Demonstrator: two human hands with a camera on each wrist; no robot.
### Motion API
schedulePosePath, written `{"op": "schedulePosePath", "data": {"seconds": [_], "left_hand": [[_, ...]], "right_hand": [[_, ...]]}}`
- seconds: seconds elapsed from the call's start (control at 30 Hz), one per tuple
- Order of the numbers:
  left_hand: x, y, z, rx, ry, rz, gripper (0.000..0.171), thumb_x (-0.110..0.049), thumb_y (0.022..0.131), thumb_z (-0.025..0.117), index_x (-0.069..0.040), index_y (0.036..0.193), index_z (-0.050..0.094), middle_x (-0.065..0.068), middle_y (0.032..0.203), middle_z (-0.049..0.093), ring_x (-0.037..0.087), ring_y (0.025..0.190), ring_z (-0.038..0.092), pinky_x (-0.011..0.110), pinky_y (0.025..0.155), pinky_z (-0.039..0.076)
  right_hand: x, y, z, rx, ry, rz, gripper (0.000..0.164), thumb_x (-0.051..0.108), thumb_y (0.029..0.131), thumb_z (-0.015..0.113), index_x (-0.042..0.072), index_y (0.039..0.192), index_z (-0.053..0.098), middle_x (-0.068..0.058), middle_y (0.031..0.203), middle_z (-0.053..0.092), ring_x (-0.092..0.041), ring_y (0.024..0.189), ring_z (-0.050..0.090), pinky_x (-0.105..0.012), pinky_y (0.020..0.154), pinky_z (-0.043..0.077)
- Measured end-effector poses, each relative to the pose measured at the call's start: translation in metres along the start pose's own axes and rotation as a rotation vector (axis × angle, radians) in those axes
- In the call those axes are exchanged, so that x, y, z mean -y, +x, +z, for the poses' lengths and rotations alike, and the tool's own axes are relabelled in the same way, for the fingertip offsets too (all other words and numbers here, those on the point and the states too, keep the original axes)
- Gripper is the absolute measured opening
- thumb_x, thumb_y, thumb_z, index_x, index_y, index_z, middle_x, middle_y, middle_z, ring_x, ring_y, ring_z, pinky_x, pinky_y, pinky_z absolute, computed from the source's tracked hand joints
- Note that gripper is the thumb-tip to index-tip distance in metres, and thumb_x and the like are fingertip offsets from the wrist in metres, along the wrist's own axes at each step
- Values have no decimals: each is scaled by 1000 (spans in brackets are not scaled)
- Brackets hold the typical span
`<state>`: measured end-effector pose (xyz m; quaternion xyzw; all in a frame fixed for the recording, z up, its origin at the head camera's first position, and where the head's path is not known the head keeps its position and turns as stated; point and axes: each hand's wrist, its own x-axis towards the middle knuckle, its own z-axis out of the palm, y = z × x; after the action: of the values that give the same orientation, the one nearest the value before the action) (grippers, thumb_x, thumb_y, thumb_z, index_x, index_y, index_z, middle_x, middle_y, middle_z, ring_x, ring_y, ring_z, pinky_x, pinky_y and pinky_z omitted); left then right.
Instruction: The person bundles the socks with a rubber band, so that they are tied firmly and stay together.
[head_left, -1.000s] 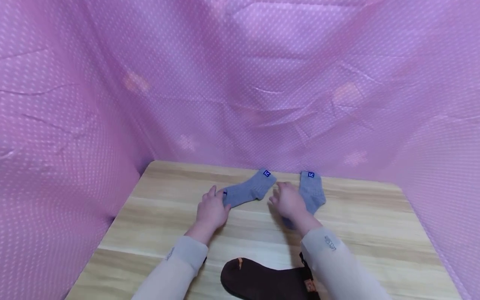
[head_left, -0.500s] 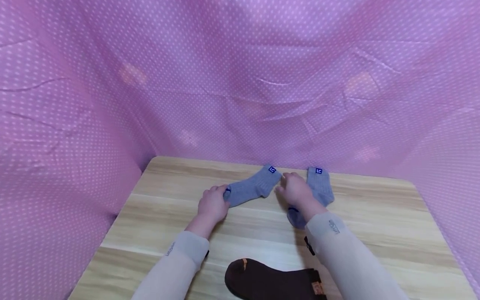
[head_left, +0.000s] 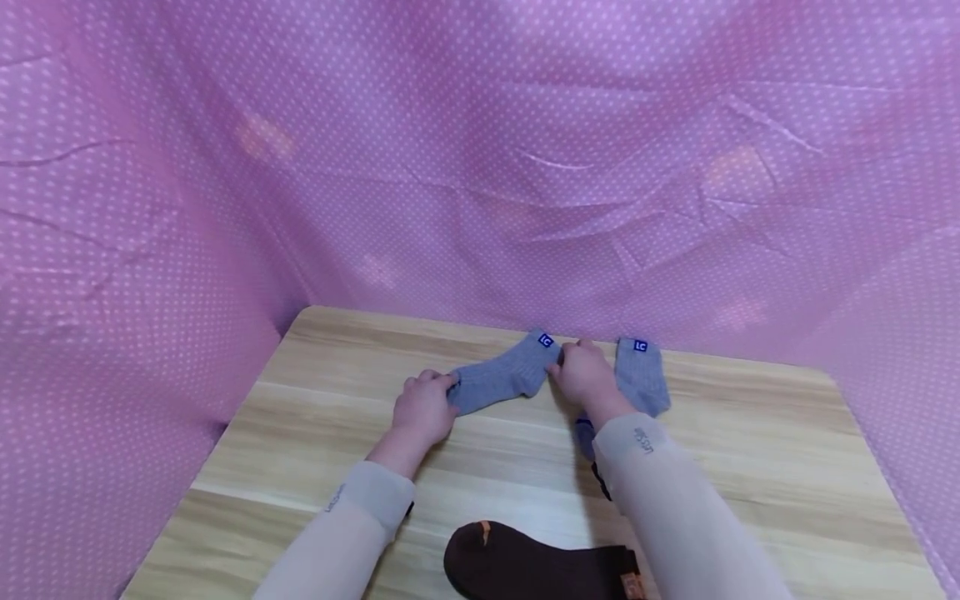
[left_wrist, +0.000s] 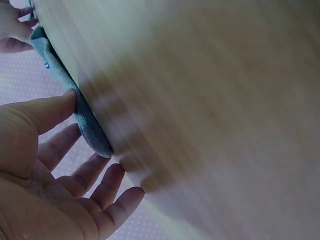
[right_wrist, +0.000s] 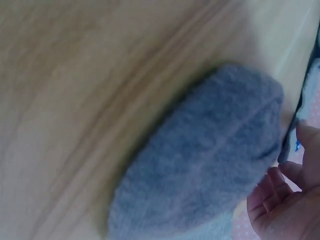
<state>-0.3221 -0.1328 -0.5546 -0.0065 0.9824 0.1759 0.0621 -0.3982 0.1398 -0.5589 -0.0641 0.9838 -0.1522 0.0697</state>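
Note:
A blue-grey ankle sock [head_left: 495, 379] lies flat near the table's back edge, its LC-labelled cuff pointing up and right. My left hand [head_left: 423, 412] holds its toe end, thumb and fingers on either side, the other fingertips down by the wood. At the cuff, my right hand [head_left: 585, 375] pinches the edge between thumb and fingers. A matching sock [head_left: 641, 379] lies to the right, partly hidden under my right forearm; its toe [right_wrist: 200, 155] fills much of the right wrist view.
A dark brown sock [head_left: 540, 562] with orange marks lies at the front of the wooden table [head_left: 300, 433]. Pink dotted cloth [head_left: 480, 167] hangs behind and along both sides of the table.
My right hand has moved from beside the sock's cuff onto its edge. My left hand stays at the toe end. The view has shifted slightly.

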Motion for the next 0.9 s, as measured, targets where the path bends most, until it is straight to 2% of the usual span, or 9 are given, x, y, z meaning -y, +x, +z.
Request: {"op": "schedulePosePath", "data": {"seconds": [0.17, 0.3, 0.47, 0.67, 0.9], "left_hand": [[-1, -1, -1, 11, -11, 3, 53, -23, 97, 78, -17, 147, 64, 15, 144, 59, 38, 123, 55, 53, 91, 55], [0, -1, 0, -7, -13, -3, 58, -24, 96, 80, -15, 150, 61, 15, 144, 59, 38, 124, 55, 53, 94, 54], [0, -2, 0, -18, -18, -26, 63, -26, 94, 82, -10, 150, 59, 17, 142, 59, 39, 125, 54, 55, 97, 52], [1, 0, 2, -17, -64, -66, 66, -28, 93, 83, -7, 150, 57, 20, 140, 57, 41, 128, 53, 59, 102, 46], [0, 0, 2, -17, -114, -78, 70, -23, 91, 85, -4, 150, 55, 23, 138, 55, 40, 122, 59, 59, 102, 46]], "right_hand": [[0, 3, 7, -10, -38, 38, 46, 39, 108, 59, 0, 131, 67, -23, 130, 57, -42, 122, 57, -59, 94, 54], [1, 6, 10, -22, -29, 58, 45, 38, 107, 58, -1, 130, 68, -23, 128, 56, -42, 119, 57, -61, 89, 54], [4, 6, 9, -14, -7, 70, 48, 38, 106, 60, -2, 132, 66, -25, 130, 56, -43, 120, 57, -61, 91, 54], [8, 5, 4, -34, 65, 97, 50, 35, 104, 66, -1, 139, 60, -26, 138, 54, -45, 127, 55, -62, 101, 50], [8, 7, 4, -60, 147, 92, 39, 27, 101, 71, 3, 130, 61, -19, 121, 64, -38, 114, 64, -56, 96, 52]]}}
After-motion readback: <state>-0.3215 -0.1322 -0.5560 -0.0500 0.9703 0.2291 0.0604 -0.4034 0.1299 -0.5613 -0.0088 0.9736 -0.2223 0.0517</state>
